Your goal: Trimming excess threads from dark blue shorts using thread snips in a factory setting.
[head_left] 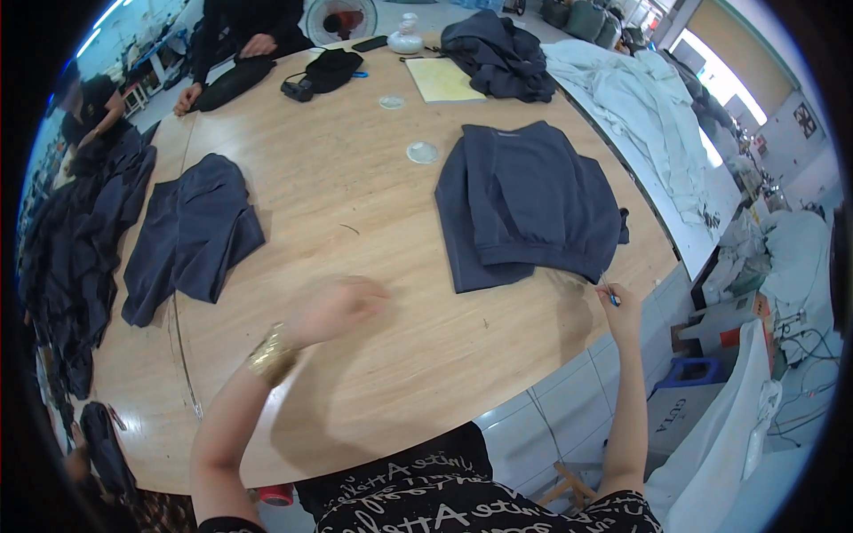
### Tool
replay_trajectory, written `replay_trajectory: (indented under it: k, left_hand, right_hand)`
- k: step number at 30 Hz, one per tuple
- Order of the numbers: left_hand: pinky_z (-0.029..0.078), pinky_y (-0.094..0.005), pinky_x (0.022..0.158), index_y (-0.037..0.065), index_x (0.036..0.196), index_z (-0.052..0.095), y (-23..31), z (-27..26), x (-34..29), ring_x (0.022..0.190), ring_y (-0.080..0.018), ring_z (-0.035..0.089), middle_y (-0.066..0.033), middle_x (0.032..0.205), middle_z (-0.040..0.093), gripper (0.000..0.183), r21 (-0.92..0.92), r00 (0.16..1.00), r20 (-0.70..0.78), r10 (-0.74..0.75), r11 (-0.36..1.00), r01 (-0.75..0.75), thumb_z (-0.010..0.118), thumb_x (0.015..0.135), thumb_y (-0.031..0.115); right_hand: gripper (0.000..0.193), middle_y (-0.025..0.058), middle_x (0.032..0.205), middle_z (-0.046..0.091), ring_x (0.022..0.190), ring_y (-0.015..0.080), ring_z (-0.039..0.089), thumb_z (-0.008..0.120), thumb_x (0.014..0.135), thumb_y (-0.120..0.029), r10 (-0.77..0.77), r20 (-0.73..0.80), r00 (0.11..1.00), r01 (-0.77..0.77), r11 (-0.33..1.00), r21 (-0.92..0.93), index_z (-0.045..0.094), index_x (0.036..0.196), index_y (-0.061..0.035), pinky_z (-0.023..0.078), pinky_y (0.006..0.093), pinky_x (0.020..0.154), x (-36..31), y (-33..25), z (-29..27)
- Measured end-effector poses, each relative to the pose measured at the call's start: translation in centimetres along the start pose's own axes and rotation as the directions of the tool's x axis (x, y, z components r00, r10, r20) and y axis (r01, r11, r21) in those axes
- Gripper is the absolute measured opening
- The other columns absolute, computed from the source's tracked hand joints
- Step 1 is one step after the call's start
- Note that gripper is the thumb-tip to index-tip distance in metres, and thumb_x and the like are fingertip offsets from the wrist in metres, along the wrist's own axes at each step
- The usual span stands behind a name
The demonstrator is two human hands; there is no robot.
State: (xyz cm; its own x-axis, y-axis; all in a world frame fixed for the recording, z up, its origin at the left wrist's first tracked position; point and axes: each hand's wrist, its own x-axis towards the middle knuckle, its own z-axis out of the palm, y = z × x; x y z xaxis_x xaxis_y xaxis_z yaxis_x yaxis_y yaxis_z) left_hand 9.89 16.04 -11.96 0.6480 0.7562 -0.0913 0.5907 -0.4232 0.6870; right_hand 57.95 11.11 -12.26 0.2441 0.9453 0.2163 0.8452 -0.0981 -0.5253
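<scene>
My left hand, a gold cuff at its wrist, hovers over the bare wooden table. Motion smears its fingers, and nothing shows in them. At the table's right edge, my right hand is closed around a small blue-handled tool, which looks like thread snips. Its thin tip points toward the lower right corner of a folded dark grey sweatshirt; whether they touch I cannot tell. Another dark grey garment piece lies flat to the left of my left hand.
Dark cloth is heaped along the left edge. A crumpled dark garment and yellow paper lie at the far side. White fabric covers the right-hand table. Another person's hand rests by black cloth. A fan stands behind.
</scene>
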Motion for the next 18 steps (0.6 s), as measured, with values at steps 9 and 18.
replay_trajectory:
  k: [9,18]
  left_hand:
    - [0.041,-0.0424,0.095,0.007,0.120,0.050,-16.2,-7.4,-11.8,0.114,-0.0362,0.050,-0.0191,0.119,0.053,0.041,0.489,0.509,-0.857,0.079,0.438,0.754,0.062,0.082,0.015]
    - [0.046,-0.0425,0.059,0.001,0.094,0.053,-3.9,-5.2,-7.6,0.073,-0.0406,0.060,-0.0224,0.076,0.059,0.021,0.220,0.811,-0.541,-0.223,0.893,0.393,0.063,0.083,0.015]
  right_hand:
    - [0.018,0.0070,0.080,0.065,0.070,0.0134,0.062,0.065,0.078,-0.005,-0.102,0.052,0.993,0.086,0.965,0.246,0.065,0.096,-0.0041,0.047,0.0254,0.064,-4.2,-10.1,8.0]
    - [0.030,0.0088,0.090,0.066,0.082,0.0154,0.064,0.067,0.079,-0.009,-0.280,0.503,0.817,-0.046,0.839,0.542,0.062,0.108,-0.0050,0.049,0.0281,0.071,-6.2,-21.0,12.6]
